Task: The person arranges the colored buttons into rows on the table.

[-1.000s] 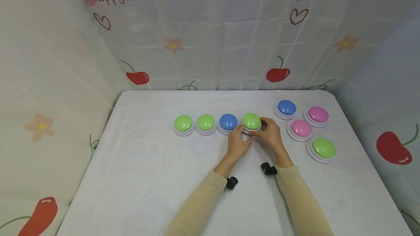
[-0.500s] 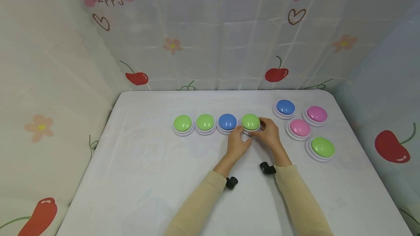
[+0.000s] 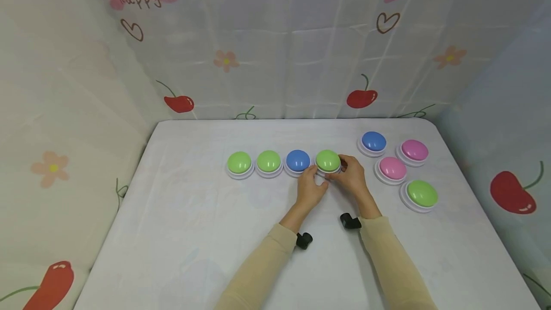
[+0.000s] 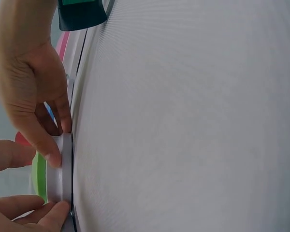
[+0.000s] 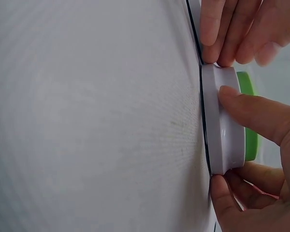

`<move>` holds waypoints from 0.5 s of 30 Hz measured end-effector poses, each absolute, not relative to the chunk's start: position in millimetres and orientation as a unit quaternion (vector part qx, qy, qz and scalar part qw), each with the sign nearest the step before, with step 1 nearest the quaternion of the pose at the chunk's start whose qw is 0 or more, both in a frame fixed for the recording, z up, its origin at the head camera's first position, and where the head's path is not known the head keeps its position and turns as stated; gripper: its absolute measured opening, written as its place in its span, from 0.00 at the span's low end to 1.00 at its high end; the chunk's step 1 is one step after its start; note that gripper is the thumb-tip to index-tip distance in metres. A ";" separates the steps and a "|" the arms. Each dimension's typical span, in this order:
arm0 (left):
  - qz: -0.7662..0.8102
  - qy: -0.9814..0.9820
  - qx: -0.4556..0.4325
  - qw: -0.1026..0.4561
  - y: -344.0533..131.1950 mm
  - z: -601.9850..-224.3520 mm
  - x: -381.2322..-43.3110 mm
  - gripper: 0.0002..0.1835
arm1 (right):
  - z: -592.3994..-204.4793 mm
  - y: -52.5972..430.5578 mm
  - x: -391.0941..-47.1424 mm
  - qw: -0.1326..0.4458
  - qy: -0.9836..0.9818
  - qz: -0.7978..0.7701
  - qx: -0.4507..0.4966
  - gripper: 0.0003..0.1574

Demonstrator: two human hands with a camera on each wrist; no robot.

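A green dome push button [image 3: 327, 160] with a round white base sits at the right end of a row on the table. My right hand [image 3: 353, 175] grips that base [image 5: 227, 121], thumb on its front and fingers at its right side. From the other side, the fingertips of my left hand [image 3: 309, 189] touch the base's left edge, while the left thumb [image 4: 12, 154] stands off it. Just left of this button comes a blue push button [image 3: 298, 160], then two more green push buttons [image 3: 269, 161], all upright and nearly edge to edge.
Toward the table's right edge stand a blue button [image 3: 373, 141], two pink buttons [image 3: 392, 168] and a larger-looking green button [image 3: 422, 193]. The white table [image 3: 189, 233] meets a printed curtain [image 3: 284, 61] behind and at both sides.
Both hands keep their places at the right-end green button, which stays in the row. The whole head view has shifted slightly.
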State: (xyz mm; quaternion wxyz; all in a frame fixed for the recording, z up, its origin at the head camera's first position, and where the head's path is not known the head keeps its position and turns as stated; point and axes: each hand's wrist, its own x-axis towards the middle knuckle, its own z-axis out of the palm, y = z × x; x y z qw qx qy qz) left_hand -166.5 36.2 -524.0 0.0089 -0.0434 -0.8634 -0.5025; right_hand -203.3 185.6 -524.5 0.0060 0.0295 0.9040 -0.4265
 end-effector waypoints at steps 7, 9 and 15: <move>-0.512 -0.858 -0.030 0.024 36.4 -525.1 -164.1 0.26 | -517.5 188.5 -194.4 0.028 0.902 -0.429 0.049 0.53; -0.512 -0.858 -0.023 0.030 36.3 -524.7 -162.5 0.24 | -512.7 191.4 -187.2 0.030 0.903 -0.426 0.053 0.52; -0.524 -0.850 -0.034 0.047 34.2 -516.1 -156.7 0.22 | -495.9 210.4 -153.6 -0.002 0.901 -0.430 0.060 0.45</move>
